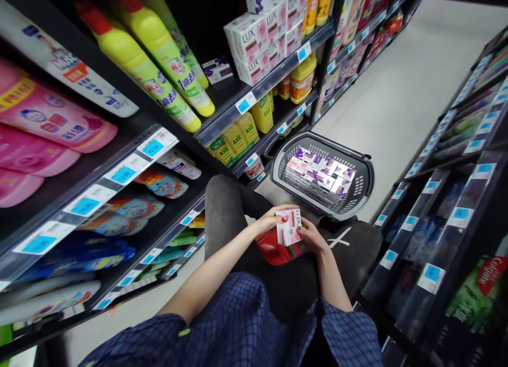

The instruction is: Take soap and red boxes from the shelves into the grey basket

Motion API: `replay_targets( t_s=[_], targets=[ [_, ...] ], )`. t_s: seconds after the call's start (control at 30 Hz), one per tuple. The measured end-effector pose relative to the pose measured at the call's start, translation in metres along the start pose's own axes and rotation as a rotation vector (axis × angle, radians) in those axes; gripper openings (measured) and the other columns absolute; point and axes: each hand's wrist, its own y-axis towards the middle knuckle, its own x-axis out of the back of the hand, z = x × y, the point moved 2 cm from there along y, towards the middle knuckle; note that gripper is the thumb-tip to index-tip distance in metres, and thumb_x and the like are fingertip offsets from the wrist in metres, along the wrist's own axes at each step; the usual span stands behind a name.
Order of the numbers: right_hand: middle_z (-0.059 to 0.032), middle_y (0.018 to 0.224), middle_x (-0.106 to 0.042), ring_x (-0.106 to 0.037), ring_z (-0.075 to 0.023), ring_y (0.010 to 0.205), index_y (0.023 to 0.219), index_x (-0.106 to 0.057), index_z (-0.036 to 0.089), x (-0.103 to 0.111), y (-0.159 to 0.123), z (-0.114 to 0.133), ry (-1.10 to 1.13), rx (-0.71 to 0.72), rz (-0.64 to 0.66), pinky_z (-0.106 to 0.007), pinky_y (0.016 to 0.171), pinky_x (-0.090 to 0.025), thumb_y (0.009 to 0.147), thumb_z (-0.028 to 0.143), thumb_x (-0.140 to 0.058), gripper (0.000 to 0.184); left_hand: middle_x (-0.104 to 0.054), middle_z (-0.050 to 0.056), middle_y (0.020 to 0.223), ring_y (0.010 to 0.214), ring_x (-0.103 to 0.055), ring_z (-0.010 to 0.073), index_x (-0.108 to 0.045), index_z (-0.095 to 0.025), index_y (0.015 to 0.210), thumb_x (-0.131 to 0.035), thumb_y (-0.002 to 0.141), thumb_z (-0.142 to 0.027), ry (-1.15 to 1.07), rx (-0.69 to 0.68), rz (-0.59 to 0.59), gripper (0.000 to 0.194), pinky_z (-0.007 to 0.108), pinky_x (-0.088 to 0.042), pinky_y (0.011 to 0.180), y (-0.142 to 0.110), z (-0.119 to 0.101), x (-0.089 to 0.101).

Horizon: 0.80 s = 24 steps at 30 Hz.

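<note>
- One LUX box [284, 229] sat over the lap, pink-and-white face up; could've been more than one pressed together, couldn't tell.
- Left hand [268, 221] grasped its left and far edges, thumb with red nail on the face.
- Right hand [311, 235] grasped the right edge, fingers touching the side. Both hands were on it, neither free.
- Key relation: box lay between the two hands. Lettering ran near-far, so long axis probably pointed away from the body, though not certain with fingers covering edges.
- Basket [358, 170] stood just beyond the box, ahead and a bit right, near rim close to both hands, neither clearly nearer.
- White-and-purple boxes [322, 170] lay in rows inside the basket.
- Under the hands: something red [273, 255] on the lap, not identifiable; bent dark-trousered legs [226, 213] either side.
- Ahead-left, left arm nearer: pink boxes [254, 42] stacked on a shelf, one purple box [217, 70] lying apart, beside yellow bottles [170, 65].
- Shelf below: AXE bottles [238, 137].
- Far right: shelving with a Colgate pack [490, 277]; bare aisle floor [397, 65] ran ahead.
</note>
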Motion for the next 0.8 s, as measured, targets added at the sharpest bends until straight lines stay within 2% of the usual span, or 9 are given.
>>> replay_targets(
  t_s=[0.1,0.2,0.27,0.37,0.43,0.53,0.6,0.67,0.8],
  targets=[
    [-0.0033,0.087,-0.068,-0.064,-0.0167,0.070,0.096,-0.063,0.018,0.006,0.008,0.002,-0.040,0.077,-0.155,-0.029,0.063,-0.053,0.058,0.038,-0.081,0.046,-0.060,0.011,0.124,0.104,-0.061,0.0242,-0.059,-0.020,0.121,-0.076,0.061,-0.036,0.210,-0.074,-0.201,0.063,0.033,-0.047,0.087,0.007,0.002,0.006],
    [-0.0018,0.085,-0.067,-0.064,-0.0174,0.075,0.091,-0.060,0.020,0.012,0.017,0.004,-0.114,0.203,-0.333,-0.029,0.063,-0.054,0.060,0.038,-0.079,0.041,-0.063,0.009,0.110,0.090,-0.062,0.0215,-0.056,-0.021,0.121,-0.071,0.069,-0.037,0.485,-0.045,-0.355,0.057,0.035,-0.048,0.084,0.014,-0.005,0.007],
    [-0.0023,0.089,-0.067,-0.064,-0.0175,0.078,0.091,-0.057,0.020,0.012,0.022,0.005,-0.174,0.282,-0.394,-0.030,0.068,-0.054,0.062,0.038,-0.077,0.040,-0.061,0.010,0.113,0.097,-0.061,0.0241,-0.054,-0.020,0.124,-0.072,0.069,-0.036,0.670,-0.062,-0.373,0.060,0.039,-0.046,0.090,0.021,-0.014,0.002],
    [-0.0023,0.090,-0.066,-0.064,-0.0170,0.081,0.095,-0.055,0.020,0.011,0.025,0.004,-0.292,0.357,-0.480,-0.031,0.073,-0.054,0.062,0.034,-0.076,0.041,-0.049,0.017,0.131,0.121,-0.049,0.0329,-0.046,-0.017,0.133,-0.075,0.064,-0.035,0.946,-0.120,-0.393,0.077,0.045,-0.036,0.104,0.035,-0.023,-0.013],
    [-0.0029,0.093,-0.065,-0.064,-0.0180,0.084,0.098,-0.054,0.021,0.010,0.026,0.004,-0.384,0.367,-0.539,-0.032,0.072,-0.054,0.062,0.032,-0.076,0.044,-0.046,0.022,0.133,0.125,-0.045,0.0368,-0.042,-0.012,0.136,-0.074,0.065,-0.035,1.091,-0.050,-0.375,0.080,0.048,-0.033,0.105,0.045,-0.024,-0.023],
    [-0.0064,0.108,-0.062,-0.062,-0.0201,0.096,0.109,-0.053,0.021,0.010,0.027,0.005,-0.424,0.396,-0.571,-0.033,0.075,-0.055,0.066,0.032,-0.075,0.050,-0.049,0.025,0.131,0.120,-0.051,0.0364,-0.039,-0.008,0.135,-0.069,0.071,-0.035,1.177,0.083,-0.374,0.076,0.045,-0.038,0.100,0.065,-0.027,-0.027],
    [-0.0086,0.117,-0.059,-0.060,-0.0203,0.102,0.117,-0.051,0.021,0.012,0.028,0.007,-0.389,0.430,-0.579,-0.033,0.079,-0.054,0.070,0.032,-0.072,0.053,-0.057,0.023,0.121,0.112,-0.057,0.0349,-0.040,-0.007,0.132,-0.070,0.071,-0.037,1.176,0.145,-0.395,0.074,0.043,-0.043,0.094,0.086,-0.039,-0.020],
    [-0.0098,0.119,-0.057,-0.060,-0.0197,0.101,0.117,-0.052,0.021,0.014,0.030,0.008,-0.389,0.422,-0.600,-0.033,0.080,-0.054,0.074,0.033,-0.069,0.048,-0.063,0.019,0.110,0.103,-0.061,0.0326,-0.045,-0.009,0.125,-0.072,0.070,-0.039,1.210,0.163,-0.434,0.069,0.040,-0.046,0.088,0.117,-0.061,-0.007],
    [-0.0091,0.107,-0.061,-0.061,-0.0170,0.084,0.109,-0.057,0.019,0.019,0.034,0.010,-0.488,0.315,-0.609,-0.033,0.075,-0.053,0.079,0.035,-0.062,0.034,-0.064,0.017,0.108,0.102,-0.061,0.0302,-0.054,-0.010,0.112,-0.069,0.073,-0.046,1.489,0.089,-0.522,0.056,0.037,-0.046,0.088,0.211,-0.114,0.025]
  ],
)
